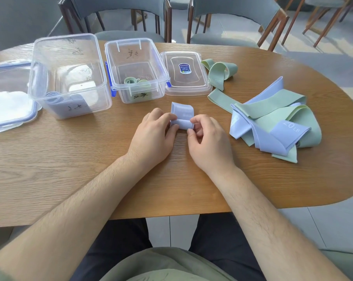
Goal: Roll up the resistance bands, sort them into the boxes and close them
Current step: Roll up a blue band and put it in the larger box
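Both forearms reach in from 6 o'clock over a rounded wooden table (90, 159) with a matt oak grain. At its middle the left hand (151, 136) and right hand (210, 142) meet on a lilac resistance band (181, 115), a flat, smooth elastic strip partly wound into a small roll. Each hand pinches one end of the roll between curled thumb and forefinger. The other fingers are loosely bent. The unrolled tail curves up and away toward 12 o'clock.

At 3 o'clock from the hands lies a loose pile of bands (273, 126), lilac and pale green strips folded over each other, one printed "20 LB". Their number cannot be told. At 1 o'clock one green band (220, 72) lies alone, looped and twisted.

There are two clear plastic boxes, both open. The small box (135, 92) at 11 o'clock, with blue clips, holds two rolled green bands. Its clear lid (186, 90) lies flat just beside it on the right, bearing a blue sticker. The large box (68, 102) at 10 o'clock holds a lilac roll. Its blue-rimmed lid (7, 126) lies at 9 o'clock, partly cut off by the frame.

Beyond the far edge at 12 o'clock, two grey padded chairs (232, 13) stand on dark wooden legs.
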{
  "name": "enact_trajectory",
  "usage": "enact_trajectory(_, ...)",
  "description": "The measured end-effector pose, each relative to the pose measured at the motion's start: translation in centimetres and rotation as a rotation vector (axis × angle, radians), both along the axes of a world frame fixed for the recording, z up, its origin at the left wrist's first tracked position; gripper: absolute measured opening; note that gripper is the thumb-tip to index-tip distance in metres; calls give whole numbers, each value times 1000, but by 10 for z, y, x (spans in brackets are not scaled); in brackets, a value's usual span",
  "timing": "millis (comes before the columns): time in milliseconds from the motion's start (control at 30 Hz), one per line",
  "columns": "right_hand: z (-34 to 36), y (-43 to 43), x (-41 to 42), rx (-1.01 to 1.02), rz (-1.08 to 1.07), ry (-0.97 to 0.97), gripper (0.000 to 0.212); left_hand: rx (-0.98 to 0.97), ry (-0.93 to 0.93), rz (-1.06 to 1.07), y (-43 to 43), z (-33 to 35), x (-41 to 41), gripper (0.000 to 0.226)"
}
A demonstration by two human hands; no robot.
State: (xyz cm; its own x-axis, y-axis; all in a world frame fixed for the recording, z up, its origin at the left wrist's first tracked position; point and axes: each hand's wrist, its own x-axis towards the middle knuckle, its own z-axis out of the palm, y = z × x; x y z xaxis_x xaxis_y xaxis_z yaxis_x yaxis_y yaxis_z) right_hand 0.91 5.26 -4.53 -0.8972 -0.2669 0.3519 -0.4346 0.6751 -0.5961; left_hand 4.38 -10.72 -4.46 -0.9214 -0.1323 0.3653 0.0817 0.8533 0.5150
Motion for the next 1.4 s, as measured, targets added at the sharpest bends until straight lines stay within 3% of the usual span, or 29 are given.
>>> enact_trajectory(200, 1, -1, -12, 30, -11, -1, 20, -35, -10, -19, 0, 0, -1, 39)
enact_trajectory(467, -1, -4, -28, 68, -15, -17, 26, -24, -17, -16, -4, 0, -14, 28)
enact_trajectory(1400, 1, -13, -62, 141, 2, 4, 27, -149, -26, 62, -5, 0, -51, 43)
